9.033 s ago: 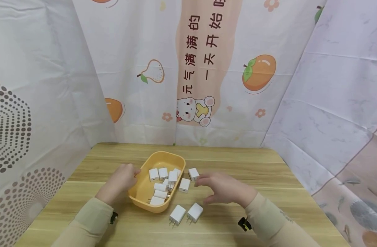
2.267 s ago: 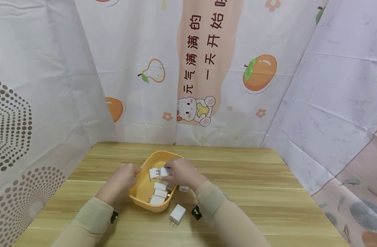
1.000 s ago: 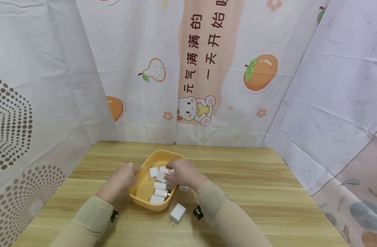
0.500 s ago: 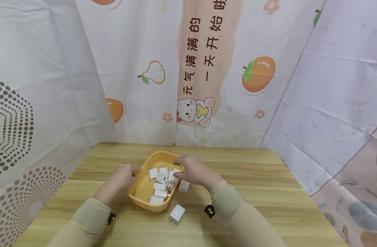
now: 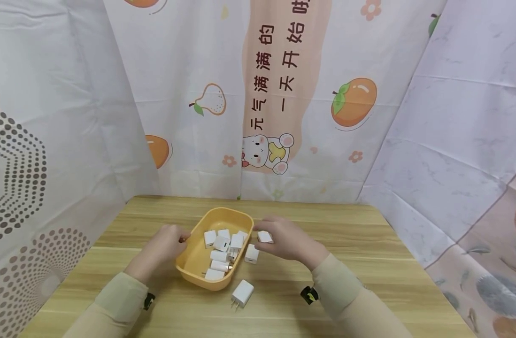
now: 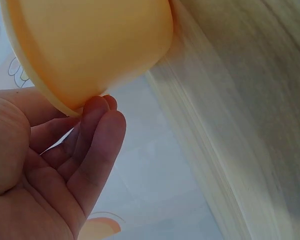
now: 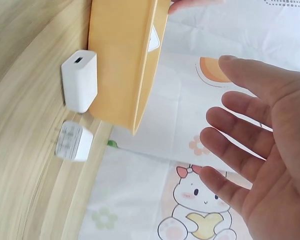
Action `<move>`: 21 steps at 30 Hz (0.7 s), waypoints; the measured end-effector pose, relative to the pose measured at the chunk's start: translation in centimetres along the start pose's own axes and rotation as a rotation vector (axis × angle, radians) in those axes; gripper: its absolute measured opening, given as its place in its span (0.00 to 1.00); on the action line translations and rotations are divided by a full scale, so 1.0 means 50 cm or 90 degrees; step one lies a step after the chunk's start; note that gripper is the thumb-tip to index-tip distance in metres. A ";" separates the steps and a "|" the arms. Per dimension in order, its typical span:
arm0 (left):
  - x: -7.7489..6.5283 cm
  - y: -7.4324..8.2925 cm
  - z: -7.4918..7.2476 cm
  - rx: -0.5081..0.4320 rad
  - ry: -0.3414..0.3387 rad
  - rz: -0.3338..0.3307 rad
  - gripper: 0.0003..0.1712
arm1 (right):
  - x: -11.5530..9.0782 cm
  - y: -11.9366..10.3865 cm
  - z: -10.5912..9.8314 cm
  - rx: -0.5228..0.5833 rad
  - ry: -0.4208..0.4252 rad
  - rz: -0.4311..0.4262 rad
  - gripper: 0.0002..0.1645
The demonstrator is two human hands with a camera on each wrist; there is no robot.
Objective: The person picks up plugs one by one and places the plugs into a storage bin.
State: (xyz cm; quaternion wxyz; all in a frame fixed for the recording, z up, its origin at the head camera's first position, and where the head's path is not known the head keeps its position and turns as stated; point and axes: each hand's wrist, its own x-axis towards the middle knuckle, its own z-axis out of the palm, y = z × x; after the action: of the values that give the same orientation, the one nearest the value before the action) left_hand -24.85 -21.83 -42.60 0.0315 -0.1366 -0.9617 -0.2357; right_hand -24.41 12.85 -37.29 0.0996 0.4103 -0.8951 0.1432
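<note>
In the head view a yellow plastic basket [image 5: 189, 256] stands left of the table's middle, with several white charger plugs [image 5: 219, 256] inside. My left hand [image 5: 165, 244] pinches its left rim between thumb and fingers, which the left wrist view shows close up on the basket wall [image 6: 100, 45]. Right of the basket, my right hand [image 5: 289, 239] hovers with relaxed fingers and holds nothing. Just beside its fingertips lies one charger plug [image 5: 265, 236]; a second charger plug [image 5: 251, 254] sits near the basket wall. A third charger plug [image 5: 242, 293] lies toward the front, prongs facing me.
The wooden table [image 5: 346, 263] carries the basket and the loose plugs. A printed curtain [image 5: 317, 155] hangs behind its far edge, and patterned cloths [image 5: 72, 117] close in the left and right sides.
Since 2.3 s ago my right hand has let go of a charger plug in the basket, then moved right over the rim to the loose plugs. My left hand stays on the rim.
</note>
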 end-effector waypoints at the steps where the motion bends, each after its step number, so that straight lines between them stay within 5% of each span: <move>1: -0.001 0.000 -0.001 -0.005 -0.003 0.001 0.18 | -0.006 0.002 -0.002 0.001 0.000 0.000 0.21; 8: 0.002 -0.004 -0.003 -0.029 -0.018 -0.022 0.10 | -0.043 0.014 -0.014 -0.004 -0.004 -0.016 0.20; 21: 0.003 -0.005 -0.003 -0.013 -0.018 -0.029 0.14 | -0.071 0.017 -0.029 -0.005 -0.054 0.002 0.25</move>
State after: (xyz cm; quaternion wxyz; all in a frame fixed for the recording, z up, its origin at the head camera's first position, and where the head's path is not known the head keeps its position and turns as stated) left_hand -25.04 -22.07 -42.57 0.0108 -0.1182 -0.9624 -0.2445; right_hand -22.68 16.39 -37.13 0.0633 0.4145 -0.8995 0.1225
